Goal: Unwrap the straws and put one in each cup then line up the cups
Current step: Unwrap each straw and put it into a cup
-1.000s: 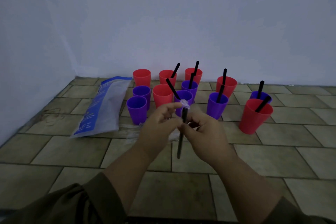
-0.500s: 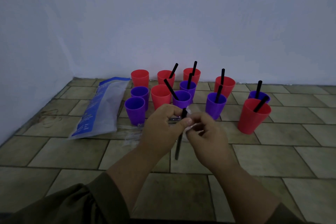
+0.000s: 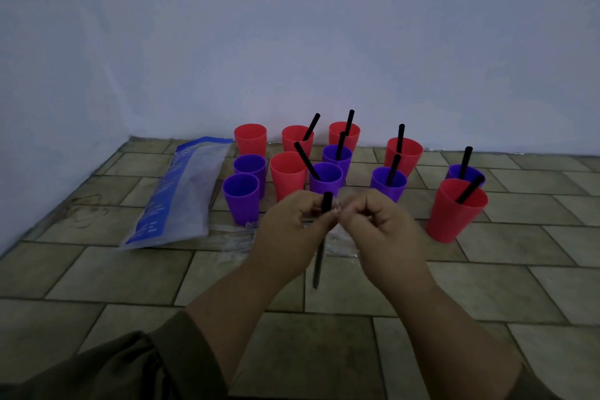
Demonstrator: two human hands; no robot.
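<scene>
I hold a black straw [image 3: 319, 256] upright between both hands, in front of the cups. My left hand [image 3: 289, 234] pinches it near its top; the bare tip pokes out above the fingers. My right hand [image 3: 380, 234] pinches the clear wrapper beside the straw. Red and purple cups stand on the tiled floor behind. Several hold black straws, such as the red cup [image 3: 454, 209] at the right. The front purple cup [image 3: 242, 196], the purple cup [image 3: 250, 167] behind it, a red cup [image 3: 288, 175] and the back-left red cup [image 3: 250, 140] have none.
A blue and clear plastic bag [image 3: 181, 195] lies on the floor left of the cups. Crumpled clear wrappers [image 3: 237, 237] lie on the tiles under my hands. A pale wall rises close behind the cups and along the left.
The straw's black tip has come out of the wrapper above my left fingers. My right hand has shifted to the right with the wrapper.
</scene>
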